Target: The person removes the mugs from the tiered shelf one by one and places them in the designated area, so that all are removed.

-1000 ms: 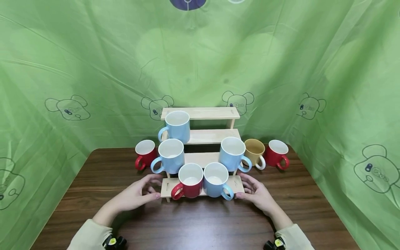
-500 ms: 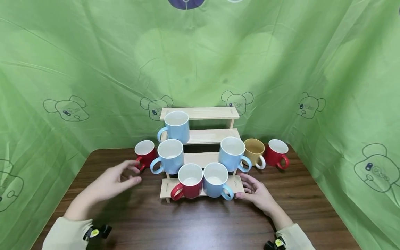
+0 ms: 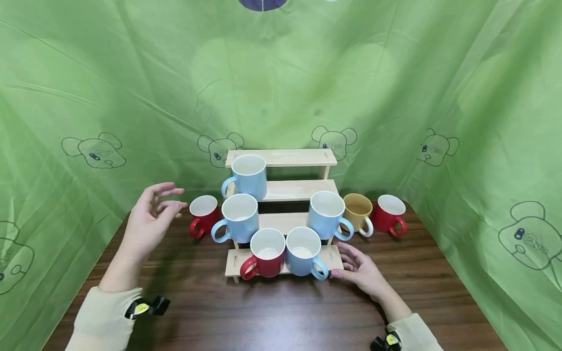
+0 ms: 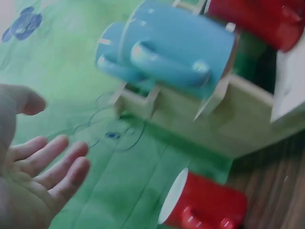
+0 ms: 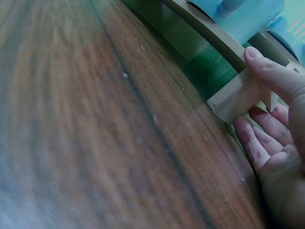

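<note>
My left hand (image 3: 151, 219) is raised over the table's left side, fingers loosely bent and holding nothing, just left of a red mug (image 3: 205, 216). In the left wrist view that hand (image 4: 43, 167) is apart from the red mug (image 4: 205, 202). My right hand (image 3: 362, 273) grips the right end of the lowest step of a wooden rack (image 3: 233, 263); in the right wrist view its thumb and fingers (image 5: 276, 114) lie around the rack's end (image 5: 233, 98). On the lowest step stand a red mug (image 3: 268, 253) and a light blue mug (image 3: 304, 252).
Two light blue mugs (image 3: 240, 219) (image 3: 326, 217) stand on the second step, another blue mug (image 3: 250, 178) on the third. Right of the rack, a yellow mug (image 3: 357, 213) and a red mug (image 3: 388, 216) stand on the table (image 3: 281, 317). Green cloth (image 3: 281, 73) hangs behind.
My left hand has left the rack's left end, moving left and then up past the red mug. The right hand and the mugs have stayed where they were.
</note>
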### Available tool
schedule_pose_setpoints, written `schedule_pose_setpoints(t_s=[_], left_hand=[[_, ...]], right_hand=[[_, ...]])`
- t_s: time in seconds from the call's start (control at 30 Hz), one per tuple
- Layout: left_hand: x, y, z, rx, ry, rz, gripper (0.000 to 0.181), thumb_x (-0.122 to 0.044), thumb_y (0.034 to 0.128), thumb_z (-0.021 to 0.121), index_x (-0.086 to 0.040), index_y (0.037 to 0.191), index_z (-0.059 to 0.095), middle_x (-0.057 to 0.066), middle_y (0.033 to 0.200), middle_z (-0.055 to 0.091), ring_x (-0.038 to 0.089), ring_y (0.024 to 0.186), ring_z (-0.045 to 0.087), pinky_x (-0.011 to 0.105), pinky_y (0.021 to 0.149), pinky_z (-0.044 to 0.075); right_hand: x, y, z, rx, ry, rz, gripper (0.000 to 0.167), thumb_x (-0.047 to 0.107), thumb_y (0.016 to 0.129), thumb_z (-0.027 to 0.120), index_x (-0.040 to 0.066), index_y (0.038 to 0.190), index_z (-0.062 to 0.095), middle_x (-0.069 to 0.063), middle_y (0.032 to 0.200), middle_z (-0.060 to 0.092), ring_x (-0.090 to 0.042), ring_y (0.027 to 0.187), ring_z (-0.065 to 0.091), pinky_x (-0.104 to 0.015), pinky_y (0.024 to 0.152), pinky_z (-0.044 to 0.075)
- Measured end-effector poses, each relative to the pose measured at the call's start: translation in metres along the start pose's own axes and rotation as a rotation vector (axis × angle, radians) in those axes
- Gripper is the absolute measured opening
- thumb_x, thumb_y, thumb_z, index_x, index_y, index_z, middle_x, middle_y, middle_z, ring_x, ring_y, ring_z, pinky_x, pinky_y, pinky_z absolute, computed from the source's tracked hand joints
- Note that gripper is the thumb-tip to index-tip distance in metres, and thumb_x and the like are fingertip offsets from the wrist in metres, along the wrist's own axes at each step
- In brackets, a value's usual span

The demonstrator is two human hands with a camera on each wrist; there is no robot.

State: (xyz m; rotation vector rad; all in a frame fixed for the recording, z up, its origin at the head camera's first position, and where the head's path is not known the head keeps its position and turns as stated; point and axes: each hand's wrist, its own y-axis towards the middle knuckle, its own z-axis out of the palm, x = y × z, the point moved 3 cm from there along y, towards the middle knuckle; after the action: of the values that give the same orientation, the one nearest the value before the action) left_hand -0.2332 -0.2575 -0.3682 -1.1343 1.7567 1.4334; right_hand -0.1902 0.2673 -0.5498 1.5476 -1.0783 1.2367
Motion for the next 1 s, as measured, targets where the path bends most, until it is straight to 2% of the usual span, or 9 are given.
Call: schedule_pose_setpoints(t_s=[0.07,0.13,0.3,0.4,0.53,0.63,0.87,1.0], left_hand=[[-0.001,0.002,0.009,-0.044,-0.101,0.007,0.043,0.006,0.1059,0.063,-0.006,0.146,0.054,0.008,0.136,0.069,0.012,0.106,0.075,0.021,0.085,0.060],[-0.002,0.004,0.017,-0.074,-0.147,0.005,0.045,0.007,0.1051,0.064,-0.007,0.147,0.054,0.008,0.137,0.069,0.013,0.107,0.074,0.020,0.089,0.059],[-0.007,0.009,0.035,-0.091,-0.113,-0.008,0.047,0.003,0.1053,0.066,-0.004,0.150,0.052,-0.001,0.136,0.069,0.011,0.110,0.073,0.018,0.095,0.054],[-0.012,0.013,0.045,-0.060,-0.077,-0.008,0.047,-0.001,0.1062,0.067,-0.001,0.151,0.051,0.002,0.138,0.068,0.010,0.111,0.072,0.018,0.096,0.053],[-0.017,0.020,0.056,-0.005,-0.021,-0.014,0.049,-0.006,0.1067,0.069,0.000,0.152,0.051,0.015,0.142,0.066,0.009,0.114,0.070,0.018,0.096,0.052],[-0.017,0.027,0.062,0.029,0.018,-0.038,0.050,-0.012,0.1075,0.070,-0.001,0.152,0.051,0.021,0.145,0.065,0.012,0.117,0.068,0.019,0.096,0.052],[-0.015,0.040,0.074,0.104,0.114,-0.145,0.051,-0.031,0.1083,0.071,-0.006,0.150,0.057,0.013,0.143,0.069,0.027,0.119,0.067,0.024,0.090,0.054],[-0.013,0.045,0.077,0.114,0.112,-0.178,0.049,-0.032,0.1081,0.071,-0.005,0.148,0.060,0.015,0.140,0.069,0.029,0.114,0.067,0.025,0.087,0.055]], right_hand=[[0.001,0.000,0.000,-0.002,-0.006,0.000,0.082,-0.003,0.090,0.087,-0.008,0.160,0.044,-0.030,0.156,0.055,-0.009,0.128,0.067,-0.026,0.101,0.058],[0.001,0.000,0.000,-0.002,-0.017,-0.006,0.082,-0.003,0.090,0.087,-0.009,0.160,0.044,-0.029,0.155,0.056,-0.010,0.128,0.067,-0.026,0.101,0.058],[0.001,0.000,0.001,-0.012,-0.031,0.002,0.081,-0.002,0.091,0.087,-0.009,0.159,0.044,-0.029,0.154,0.057,-0.009,0.127,0.067,-0.025,0.100,0.058],[0.002,0.000,0.001,-0.011,-0.028,0.002,0.080,-0.002,0.091,0.087,-0.010,0.159,0.044,-0.031,0.154,0.056,-0.008,0.127,0.067,-0.025,0.100,0.057],[0.003,0.000,0.002,-0.003,-0.024,-0.009,0.080,-0.003,0.092,0.086,-0.010,0.159,0.044,-0.033,0.154,0.055,-0.008,0.127,0.066,-0.025,0.101,0.057],[0.002,0.000,0.001,-0.007,-0.026,-0.002,0.080,-0.003,0.091,0.086,-0.009,0.159,0.044,-0.032,0.154,0.055,-0.008,0.127,0.066,-0.025,0.101,0.057],[0.002,-0.001,0.000,-0.015,-0.027,0.022,0.081,-0.002,0.090,0.088,-0.005,0.159,0.047,-0.028,0.156,0.056,-0.008,0.128,0.066,-0.025,0.101,0.057],[0.001,0.000,0.000,-0.011,-0.026,0.017,0.081,-0.002,0.090,0.088,-0.004,0.160,0.046,-0.027,0.157,0.055,-0.008,0.128,0.066,-0.025,0.101,0.057]])
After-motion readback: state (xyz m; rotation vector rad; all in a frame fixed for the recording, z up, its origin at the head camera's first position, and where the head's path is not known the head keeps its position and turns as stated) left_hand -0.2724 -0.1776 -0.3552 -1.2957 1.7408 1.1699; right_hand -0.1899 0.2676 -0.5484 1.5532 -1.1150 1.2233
